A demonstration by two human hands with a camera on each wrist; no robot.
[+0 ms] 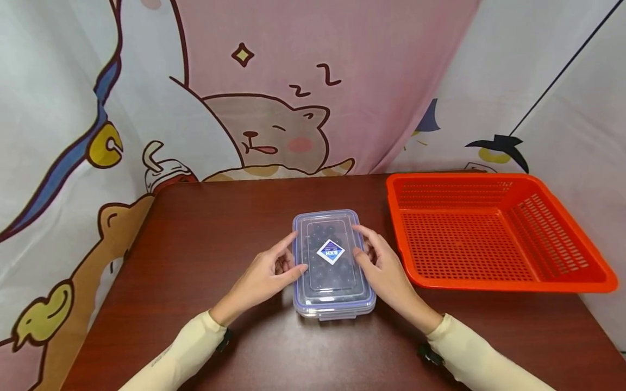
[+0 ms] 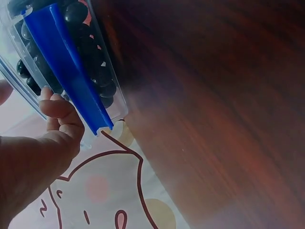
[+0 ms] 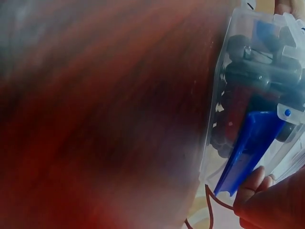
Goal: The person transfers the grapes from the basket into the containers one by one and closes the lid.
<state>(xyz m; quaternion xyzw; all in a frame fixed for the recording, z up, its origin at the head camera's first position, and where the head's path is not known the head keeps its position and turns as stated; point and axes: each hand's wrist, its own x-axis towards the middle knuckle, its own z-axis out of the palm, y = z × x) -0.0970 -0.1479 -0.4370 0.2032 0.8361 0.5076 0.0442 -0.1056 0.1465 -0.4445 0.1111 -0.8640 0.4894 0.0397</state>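
A clear plastic food container with a purple-blue rim and a diamond label on its lid lies lengthwise before me. Dark, round, glossy pieces show through its walls. My left hand grips the container's left side, thumb on the lid's edge and index finger at the rim. On the opposite side, my right hand holds it the same way, thumb over the lid edge. A blue latch flap slants along the side in the left wrist view; another blue flap is beside my right fingers.
An orange-red plastic basket with perforated walls stands on the right of the dark reddish-brown table. Behind and at both sides hangs a cartoon-printed cloth.
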